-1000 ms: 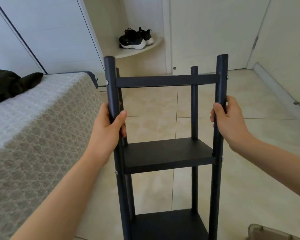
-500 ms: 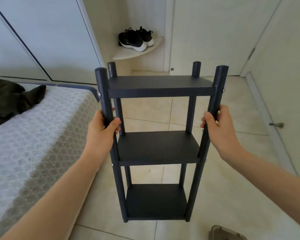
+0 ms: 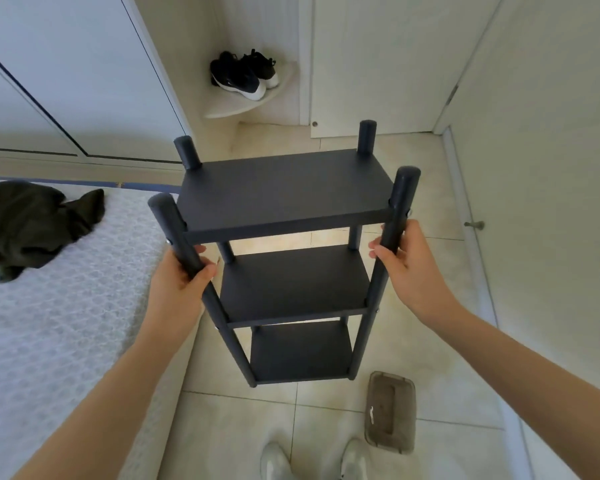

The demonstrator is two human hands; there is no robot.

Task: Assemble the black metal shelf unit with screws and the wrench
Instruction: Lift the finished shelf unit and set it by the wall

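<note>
The black metal shelf unit [image 3: 284,195] stands upright over the tiled floor, seen from above, with three boards between four round posts. My left hand [image 3: 179,289] grips the near left post just below the top board. My right hand [image 3: 407,268] grips the near right post at the same height. Small silver screw heads show on the near posts beside the boards. I cannot tell whether the feet touch the floor. No wrench is visible.
A bed with a pale patterned cover [image 3: 49,323] and a dark garment [image 3: 32,226] lies at the left, close to the shelf. A brownish plastic tray [image 3: 390,410] sits on the floor at the right. My feet [image 3: 316,462] stand below. Black shoes [image 3: 243,74] rest on a corner ledge.
The view has tilted downward, so I now look onto the top board. The shelf appears lower and farther from me, and both hands keep their grip on the near posts.
</note>
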